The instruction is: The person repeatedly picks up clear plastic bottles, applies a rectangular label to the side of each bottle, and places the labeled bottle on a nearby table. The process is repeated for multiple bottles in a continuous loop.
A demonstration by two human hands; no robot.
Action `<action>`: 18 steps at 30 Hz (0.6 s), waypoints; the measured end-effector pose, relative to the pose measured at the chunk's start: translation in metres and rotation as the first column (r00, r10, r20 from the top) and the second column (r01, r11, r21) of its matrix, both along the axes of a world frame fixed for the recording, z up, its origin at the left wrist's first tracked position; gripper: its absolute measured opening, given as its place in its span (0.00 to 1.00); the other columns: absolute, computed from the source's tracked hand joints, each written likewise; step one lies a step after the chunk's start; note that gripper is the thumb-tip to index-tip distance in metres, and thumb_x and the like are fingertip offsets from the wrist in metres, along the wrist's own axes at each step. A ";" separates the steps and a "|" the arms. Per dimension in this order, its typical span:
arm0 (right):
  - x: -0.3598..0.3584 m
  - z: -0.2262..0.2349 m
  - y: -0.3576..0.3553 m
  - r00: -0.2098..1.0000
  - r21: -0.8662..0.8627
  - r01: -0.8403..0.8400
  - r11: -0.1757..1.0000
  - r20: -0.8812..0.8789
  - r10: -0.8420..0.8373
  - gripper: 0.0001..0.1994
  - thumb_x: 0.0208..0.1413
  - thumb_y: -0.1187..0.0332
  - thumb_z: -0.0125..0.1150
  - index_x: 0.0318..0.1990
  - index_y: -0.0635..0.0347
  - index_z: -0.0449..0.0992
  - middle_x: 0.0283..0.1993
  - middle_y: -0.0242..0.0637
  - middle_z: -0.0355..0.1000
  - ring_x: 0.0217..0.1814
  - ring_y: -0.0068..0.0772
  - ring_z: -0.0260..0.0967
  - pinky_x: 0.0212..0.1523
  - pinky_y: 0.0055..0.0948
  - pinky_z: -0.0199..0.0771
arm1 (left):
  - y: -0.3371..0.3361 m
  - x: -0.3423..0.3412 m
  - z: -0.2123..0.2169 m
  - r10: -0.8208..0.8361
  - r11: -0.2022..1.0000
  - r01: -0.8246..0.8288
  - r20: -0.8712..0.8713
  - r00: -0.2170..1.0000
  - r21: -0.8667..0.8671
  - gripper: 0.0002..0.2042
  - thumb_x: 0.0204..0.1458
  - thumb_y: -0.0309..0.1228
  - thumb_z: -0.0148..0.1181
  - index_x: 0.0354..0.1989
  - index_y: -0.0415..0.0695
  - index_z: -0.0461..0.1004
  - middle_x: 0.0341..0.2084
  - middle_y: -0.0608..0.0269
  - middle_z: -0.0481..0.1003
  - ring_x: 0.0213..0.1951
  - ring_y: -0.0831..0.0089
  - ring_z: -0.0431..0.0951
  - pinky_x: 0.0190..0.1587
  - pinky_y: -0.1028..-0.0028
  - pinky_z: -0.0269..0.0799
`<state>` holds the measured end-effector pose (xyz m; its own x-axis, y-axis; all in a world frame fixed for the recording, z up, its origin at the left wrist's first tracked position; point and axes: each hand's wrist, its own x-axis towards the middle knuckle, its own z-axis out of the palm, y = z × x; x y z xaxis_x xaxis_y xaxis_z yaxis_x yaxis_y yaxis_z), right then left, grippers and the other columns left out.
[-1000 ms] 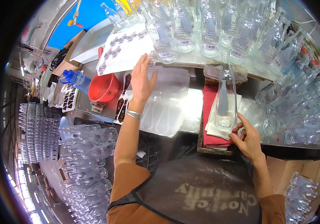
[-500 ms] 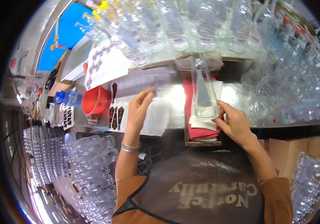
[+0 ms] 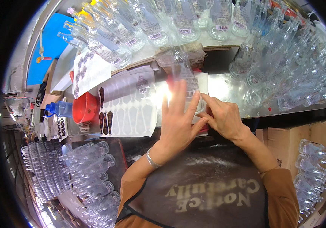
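Your left hand (image 3: 178, 121) lies spread flat on the clear, slippery-looking glass bottle (image 3: 184, 81) lying over the red tray (image 3: 203, 127), while your right hand (image 3: 223, 117) pinches its lower edge; it's probably fragile, so grip the body.

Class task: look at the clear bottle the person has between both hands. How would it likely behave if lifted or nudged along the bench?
The bottle looks empty and clear, so it is probably light for its size. Its tall, narrow shape suggests it could tip if nudged up high. The smooth, glossy wall may be slippery, which may be why the left hand lies flat against it while the right hand steadies its base.
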<state>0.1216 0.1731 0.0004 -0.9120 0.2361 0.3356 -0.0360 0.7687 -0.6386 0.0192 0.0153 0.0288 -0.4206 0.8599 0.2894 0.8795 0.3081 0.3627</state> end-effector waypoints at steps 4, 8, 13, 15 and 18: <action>0.000 -0.003 0.004 1.000 0.003 0.002 1.000 0.029 -0.002 0.26 0.51 0.68 0.71 0.57 0.64 0.71 0.30 0.38 0.76 0.28 0.40 0.76 0.29 0.37 0.74 | 0.003 -0.026 0.005 -0.046 0.985 0.043 0.014 0.999 0.166 0.28 0.51 0.33 0.68 0.63 0.49 0.71 0.73 0.41 0.50 0.73 0.45 0.50 0.70 0.43 0.44; 0.001 -0.008 0.009 0.999 -0.039 -0.034 0.999 0.023 0.035 0.26 0.51 0.67 0.71 0.57 0.64 0.72 0.30 0.38 0.76 0.25 0.38 0.74 0.28 0.36 0.73 | 0.014 -0.049 -0.010 0.072 0.982 -0.078 0.041 0.997 0.173 0.27 0.53 0.31 0.65 0.63 0.48 0.71 0.72 0.41 0.52 0.74 0.46 0.50 0.71 0.45 0.44; 0.002 -0.004 0.025 0.993 -0.240 -0.069 0.968 0.080 0.090 0.24 0.53 0.69 0.68 0.58 0.63 0.74 0.33 0.34 0.77 0.20 0.24 0.64 0.25 0.27 0.67 | 0.006 -0.043 -0.028 0.049 0.969 -0.094 0.195 0.980 0.229 0.28 0.53 0.29 0.64 0.66 0.46 0.69 0.71 0.41 0.53 0.72 0.46 0.54 0.70 0.50 0.50; -0.001 0.004 0.031 0.993 -0.314 -0.018 0.949 0.102 0.052 0.23 0.55 0.70 0.66 0.59 0.64 0.74 0.36 0.32 0.78 0.19 0.17 0.60 0.24 0.23 0.64 | 0.007 -0.040 -0.025 0.026 0.954 -0.113 0.298 0.954 0.278 0.28 0.54 0.28 0.63 0.66 0.45 0.68 0.71 0.41 0.53 0.71 0.46 0.56 0.69 0.55 0.55; -0.017 0.012 0.037 0.981 -0.572 0.065 0.818 0.188 0.053 0.21 0.61 0.63 0.63 0.58 0.66 0.74 0.45 0.32 0.78 0.31 0.14 0.66 0.30 0.21 0.68 | 0.009 -0.043 -0.022 -0.013 0.937 -0.118 0.371 0.928 0.328 0.27 0.55 0.25 0.62 0.66 0.45 0.69 0.71 0.41 0.54 0.70 0.47 0.59 0.67 0.61 0.60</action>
<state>0.1041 0.2098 0.0120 -0.9409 0.3366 -0.0383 0.1321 0.2606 -0.9564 -0.0233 0.0246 0.0073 -0.5941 0.7104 0.3773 0.6524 0.1511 0.7427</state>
